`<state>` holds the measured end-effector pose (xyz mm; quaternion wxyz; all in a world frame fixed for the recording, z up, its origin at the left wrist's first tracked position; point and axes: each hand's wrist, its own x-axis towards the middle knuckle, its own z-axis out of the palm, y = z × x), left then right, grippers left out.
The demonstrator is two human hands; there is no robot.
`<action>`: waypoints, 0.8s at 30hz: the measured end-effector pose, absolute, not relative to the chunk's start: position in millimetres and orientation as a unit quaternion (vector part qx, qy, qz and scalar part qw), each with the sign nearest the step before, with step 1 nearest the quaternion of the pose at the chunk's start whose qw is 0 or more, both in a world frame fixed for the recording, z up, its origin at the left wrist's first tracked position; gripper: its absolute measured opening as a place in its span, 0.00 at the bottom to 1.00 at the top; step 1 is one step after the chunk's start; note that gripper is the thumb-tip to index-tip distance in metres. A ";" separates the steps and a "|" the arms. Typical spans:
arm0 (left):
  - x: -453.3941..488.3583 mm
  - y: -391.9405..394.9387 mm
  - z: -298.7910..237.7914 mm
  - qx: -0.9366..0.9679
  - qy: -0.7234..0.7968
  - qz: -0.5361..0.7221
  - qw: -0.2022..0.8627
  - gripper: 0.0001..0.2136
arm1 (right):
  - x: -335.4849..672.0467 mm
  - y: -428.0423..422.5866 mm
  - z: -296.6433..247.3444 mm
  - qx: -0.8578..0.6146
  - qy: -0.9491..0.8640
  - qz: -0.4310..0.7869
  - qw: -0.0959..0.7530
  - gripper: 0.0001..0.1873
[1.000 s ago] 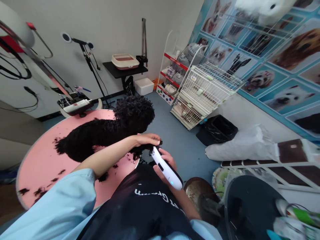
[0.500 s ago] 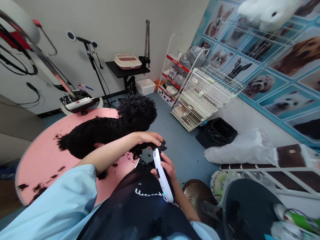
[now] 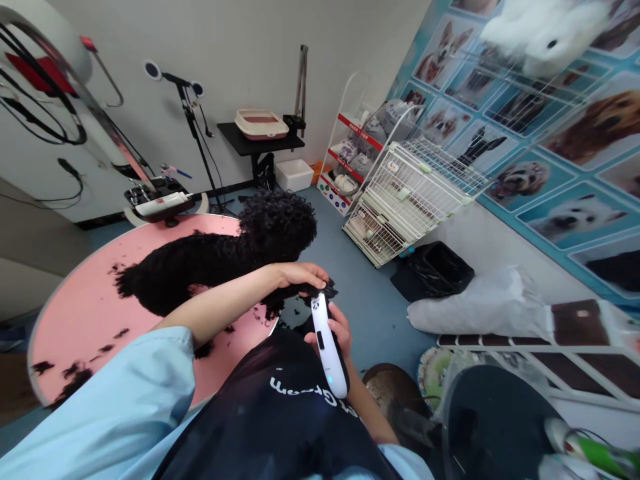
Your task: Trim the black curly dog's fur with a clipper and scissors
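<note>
A black curly-haired dog [image 3: 187, 270] is on a round pink grooming table [image 3: 120, 353], its head turned away from me. Over the table's right edge, my left hand [image 3: 300, 273] is closed around the dog's outstretched paw [image 3: 330, 289]. My right hand [image 3: 341, 328] grips a white pet clipper [image 3: 327, 353] from its right side, with a small light glowing near its lower end. The clipper's head is at the paw, just below my left fingers; its exact contact with the fur is hidden.
Cut black hair [image 3: 75, 383] lies on the table's left part. A tool holder [image 3: 165, 200] is at its far edge. Beyond stand a black side table [image 3: 240, 141], a red-and-white shelf [image 3: 333, 190], a wire cage [image 3: 405, 200] and a black-lined bin [image 3: 440, 267]. A stool [image 3: 390, 383] is beside me.
The clipper has shifted slightly right and turned so that more of its white face and switch show. My left hand keeps its hold on the paw. The view has shifted a little.
</note>
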<state>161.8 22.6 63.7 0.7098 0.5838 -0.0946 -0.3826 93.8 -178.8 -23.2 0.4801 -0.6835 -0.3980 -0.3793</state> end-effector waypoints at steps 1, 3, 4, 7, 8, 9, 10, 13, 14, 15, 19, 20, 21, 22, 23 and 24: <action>161.6 22.4 63.2 0.584 -0.101 -0.383 0.709 0.18 | 93.4 -179.3 -23.5 -0.686 -0.397 -0.367 0.487 0.31; 161.5 21.9 62.1 0.583 -0.106 -0.385 0.708 0.18 | 91.8 -180.6 -23.0 -0.694 -0.394 -0.345 0.494 0.32; 161.5 21.6 61.4 0.584 -0.106 -0.386 0.706 0.18 | 90.8 -181.3 -22.3 -0.700 -0.391 -0.333 0.497 0.32; 161.7 21.1 58.9 0.595 -0.100 -0.384 0.699 0.19 | 88.6 -182.8 -18.8 -0.707 -0.393 -0.303 0.504 0.32; 161.8 21.1 58.2 0.596 -0.100 -0.386 0.697 0.19 | 88.3 -183.1 -17.2 -0.707 -0.396 -0.297 0.505 0.32; 161.9 21.2 57.6 0.597 -0.101 -0.388 0.695 0.19 | 88.4 -183.2 -15.1 -0.706 -0.399 -0.295 0.505 0.32; 162.1 21.3 57.3 0.598 -0.100 -0.390 0.693 0.19 | 88.6 -183.2 -12.5 -0.707 -0.400 -0.295 0.503 0.31; 162.6 21.9 58.3 0.602 -0.089 -0.389 0.692 0.19 | 89.3 -182.8 -2.1 -0.724 -0.403 -0.260 0.495 0.28; 162.8 22.2 59.2 0.603 -0.084 -0.388 0.692 0.19 | 88.8 -183.1 1.6 -0.730 -0.416 -0.218 0.497 0.26; 163.0 22.6 60.3 0.605 -0.081 -0.389 0.690 0.20 | 87.7 -183.8 4.8 -0.730 -0.428 -0.173 0.504 0.25; 163.8 24.1 64.0 0.620 -0.083 -0.417 0.659 0.23 | 77.2 -192.7 7.5 -0.721 -0.397 -0.176 0.540 0.23; 164.2 24.1 64.4 0.624 -0.086 -0.423 0.652 0.23 | 74.3 -195.7 5.9 -0.724 -0.372 -0.220 0.538 0.24; 164.6 23.8 64.5 0.626 -0.087 -0.425 0.648 0.22 | 72.0 -198.4 4.0 -0.728 -0.350 -0.257 0.531 0.24; 165.0 23.3 64.4 0.627 -0.088 -0.426 0.646 0.22 | 70.6 -200.6 2.3 -0.732 -0.335 -0.280 0.524 0.25; 165.4 22.6 64.0 0.625 -0.088 -0.426 0.648 0.21 | 70.3 -201.9 0.9 -0.735 -0.327 -0.289 0.519 0.26; 165.8 21.8 63.6 0.621 -0.087 -0.426 0.652 0.21 | 71.0 -202.4 0.1 -0.736 -0.328 -0.293 0.514 0.26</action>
